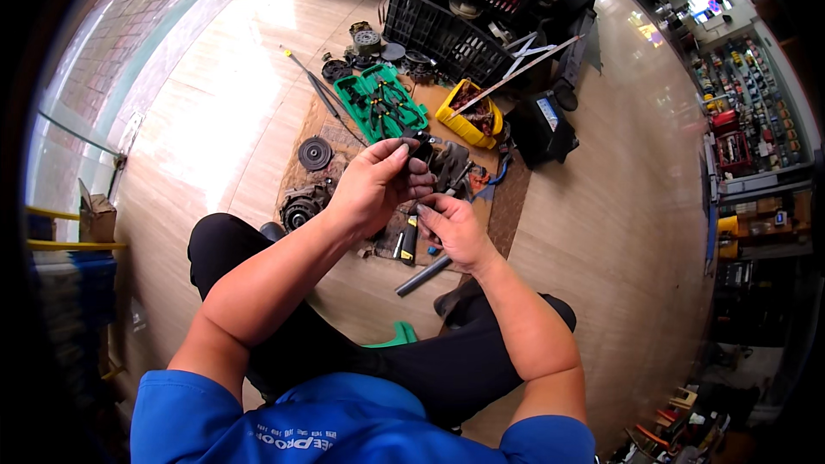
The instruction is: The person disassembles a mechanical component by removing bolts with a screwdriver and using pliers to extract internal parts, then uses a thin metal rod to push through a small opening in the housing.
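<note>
1. A cardboard box (96,216) stands at the far left of the wooden floor (223,86), beside yellow rails.
2. A round grooved pulley (314,153) lies at the left edge of the brown mat (514,198) that is spread on the floor; just below it sits a dark alternator housing (301,206).
3. An open green tool case (378,103) with pliers rests at the mat's far edge, with loose round metal parts beyond it.
4. The left hand (374,185) is raised above the middle of the mat, its fingers (397,153) curled and clamped on a small dark part (421,144) held at the fingertips.
5. The right hand (455,228) sits just below and beside the left, fingers closed around a thin tool whose tip meets the dark part; what kind of tool it is cannot be told.
6. A black-handled tool (409,242) and a grey metal bar (423,276) lie at the mat's near edge, under the hands.
7. A yellow bin (468,116) of small pieces stands at the mat's far right corner, in front of black plastic crates (447,34).
8. A dark box-shaped battery (546,127) stands right of the bin on the floor.
</note>
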`<state>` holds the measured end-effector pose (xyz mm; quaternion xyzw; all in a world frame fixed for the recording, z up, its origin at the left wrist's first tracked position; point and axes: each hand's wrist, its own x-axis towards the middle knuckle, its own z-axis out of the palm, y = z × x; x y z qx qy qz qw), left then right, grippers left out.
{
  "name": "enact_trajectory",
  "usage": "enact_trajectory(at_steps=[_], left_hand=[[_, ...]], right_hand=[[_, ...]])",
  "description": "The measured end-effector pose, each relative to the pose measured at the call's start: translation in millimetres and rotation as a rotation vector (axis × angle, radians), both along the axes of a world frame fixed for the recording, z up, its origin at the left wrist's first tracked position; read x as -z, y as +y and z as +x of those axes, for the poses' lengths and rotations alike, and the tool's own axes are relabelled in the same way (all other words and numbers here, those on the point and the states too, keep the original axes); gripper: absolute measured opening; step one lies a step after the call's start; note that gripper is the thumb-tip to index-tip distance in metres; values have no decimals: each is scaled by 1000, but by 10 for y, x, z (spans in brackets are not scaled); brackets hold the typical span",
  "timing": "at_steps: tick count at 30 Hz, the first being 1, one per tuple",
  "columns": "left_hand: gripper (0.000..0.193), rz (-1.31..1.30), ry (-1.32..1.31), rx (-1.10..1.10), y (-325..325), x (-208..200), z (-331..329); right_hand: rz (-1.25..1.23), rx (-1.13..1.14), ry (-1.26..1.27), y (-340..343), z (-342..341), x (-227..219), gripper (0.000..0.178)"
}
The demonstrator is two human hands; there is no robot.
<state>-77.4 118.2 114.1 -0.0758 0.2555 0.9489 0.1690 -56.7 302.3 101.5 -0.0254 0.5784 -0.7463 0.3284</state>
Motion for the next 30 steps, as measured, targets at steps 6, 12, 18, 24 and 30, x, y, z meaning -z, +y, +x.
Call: enact_trajectory(at_steps=[6, 12, 18, 24, 30], left_hand=[[16, -48, 9, 29, -9, 69, -18], [16, -226, 30, 214, -33, -61, 17], [17, -548, 87, 426, 28, -25, 79], [21, -982, 276, 474, 107, 72, 146], [22, -1340, 460, 396, 151, 48, 175]], right_hand=[[422, -69, 422, 58, -93, -35, 15], [803, -289, 870, 283, -245, -204, 15], [988, -276, 1001, 424, -317, -242, 15], [1074, -214, 895, 353, -258, -384, 18], [944, -115, 835, 267, -186, -315, 19]])
